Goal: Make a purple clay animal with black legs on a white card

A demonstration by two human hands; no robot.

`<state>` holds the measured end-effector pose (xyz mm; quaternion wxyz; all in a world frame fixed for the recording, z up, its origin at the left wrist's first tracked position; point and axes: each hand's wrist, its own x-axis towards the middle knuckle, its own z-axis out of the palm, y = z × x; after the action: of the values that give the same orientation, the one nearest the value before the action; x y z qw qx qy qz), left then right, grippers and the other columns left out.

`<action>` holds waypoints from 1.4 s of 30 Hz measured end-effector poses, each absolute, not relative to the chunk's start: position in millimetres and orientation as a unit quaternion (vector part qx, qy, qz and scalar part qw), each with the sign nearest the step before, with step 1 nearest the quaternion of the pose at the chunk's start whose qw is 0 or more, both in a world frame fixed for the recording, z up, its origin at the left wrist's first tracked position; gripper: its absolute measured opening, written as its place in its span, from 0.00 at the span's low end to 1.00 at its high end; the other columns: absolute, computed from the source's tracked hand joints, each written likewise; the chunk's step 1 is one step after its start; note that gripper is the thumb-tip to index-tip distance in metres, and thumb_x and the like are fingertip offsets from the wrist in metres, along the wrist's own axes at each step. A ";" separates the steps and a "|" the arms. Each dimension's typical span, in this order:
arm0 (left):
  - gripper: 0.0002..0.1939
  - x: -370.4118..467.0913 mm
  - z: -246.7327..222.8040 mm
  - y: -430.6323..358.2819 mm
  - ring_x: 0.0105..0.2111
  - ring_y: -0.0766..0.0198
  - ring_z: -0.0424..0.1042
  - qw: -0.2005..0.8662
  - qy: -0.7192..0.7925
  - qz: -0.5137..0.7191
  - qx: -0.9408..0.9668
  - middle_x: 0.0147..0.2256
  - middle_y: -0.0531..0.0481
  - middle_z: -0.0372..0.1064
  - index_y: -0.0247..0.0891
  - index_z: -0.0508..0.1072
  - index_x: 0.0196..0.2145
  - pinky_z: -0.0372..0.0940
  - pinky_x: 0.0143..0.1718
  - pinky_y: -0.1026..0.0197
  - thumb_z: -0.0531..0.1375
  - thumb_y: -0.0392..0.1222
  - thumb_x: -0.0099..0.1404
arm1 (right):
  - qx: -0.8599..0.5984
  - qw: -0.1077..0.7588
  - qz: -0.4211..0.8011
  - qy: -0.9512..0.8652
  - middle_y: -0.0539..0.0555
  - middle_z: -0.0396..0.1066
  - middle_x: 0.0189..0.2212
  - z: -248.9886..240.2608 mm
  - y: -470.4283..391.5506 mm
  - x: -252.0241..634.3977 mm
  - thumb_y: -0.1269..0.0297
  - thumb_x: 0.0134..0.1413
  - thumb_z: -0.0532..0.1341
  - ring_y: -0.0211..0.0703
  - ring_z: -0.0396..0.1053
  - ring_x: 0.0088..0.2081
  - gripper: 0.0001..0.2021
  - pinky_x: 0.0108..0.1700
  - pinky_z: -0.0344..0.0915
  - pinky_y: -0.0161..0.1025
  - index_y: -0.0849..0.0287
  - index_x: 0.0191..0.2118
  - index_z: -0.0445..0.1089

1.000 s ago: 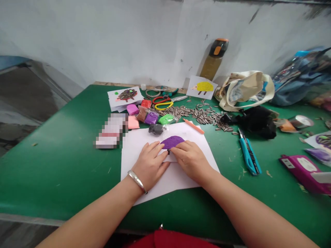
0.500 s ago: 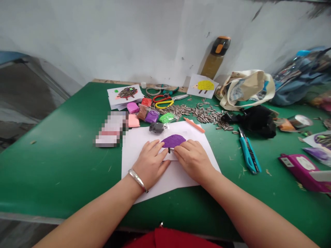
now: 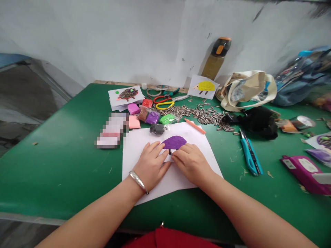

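On the white sheet [image 3: 144, 134] lies a small white card bearing a flat purple clay dome [image 3: 174, 142]. A short black clay strip [image 3: 170, 151] hangs below the dome's lower edge. My left hand [image 3: 153, 160], a silver bangle at its wrist, rests flat with fingers stretched across the card's left side, fingertips at the purple clay. My right hand [image 3: 192, 162] is closed in a pinch beside the black strip. What sits between its fingertips is too small and hidden to name. Behind the card are a wrapped lump of black clay [image 3: 158, 129] and an orange stick [image 3: 195, 126].
Clay packs [image 3: 152, 117], scissors [image 3: 165, 103] and sunflower seeds [image 3: 207, 115] lie behind the sheet. At right are a teal utility knife [image 3: 250, 153] and a magenta device [image 3: 301, 172]. Decorated cards [image 3: 126, 95], a bottle [image 3: 216, 58] and a cloth bag [image 3: 248, 89] stand farther back.
My right fingertips have shifted slightly down along the black strip. My left hand stays on the card. The whole view has moved a little.
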<state>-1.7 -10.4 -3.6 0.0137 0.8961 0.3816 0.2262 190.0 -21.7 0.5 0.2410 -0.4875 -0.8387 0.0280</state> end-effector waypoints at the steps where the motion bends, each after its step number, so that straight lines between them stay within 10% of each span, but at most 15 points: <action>1: 0.15 -1.7 -3.5 -10.4 0.54 0.43 0.63 0.013 0.382 0.225 0.896 0.51 0.35 0.69 0.30 0.74 0.46 0.59 0.55 0.35 0.55 0.42 0.67 | -0.484 0.240 0.029 -0.841 0.53 0.67 0.25 0.4 -21.9 189.9 0.68 0.63 0.53 0.42 0.62 0.32 0.14 0.37 0.52 0.40 0.60 0.27 0.70; 42: 0.10 -3.2 -5.2 -12.1 0.54 0.46 0.64 0.029 0.371 0.245 0.895 0.48 0.40 0.71 0.35 0.74 0.42 0.59 0.54 0.37 0.56 0.39 0.67 | -0.575 0.223 -0.005 -0.787 0.53 0.68 0.26 -0.7 -19.4 174.9 0.66 0.60 0.55 0.42 0.63 0.31 0.12 0.35 0.49 0.40 0.59 0.27 0.68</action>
<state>-3.2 -12.1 -5.2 0.0290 0.8952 0.3710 0.2451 174.9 -19.4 -0.7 0.2234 -0.5749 -0.7871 -0.0046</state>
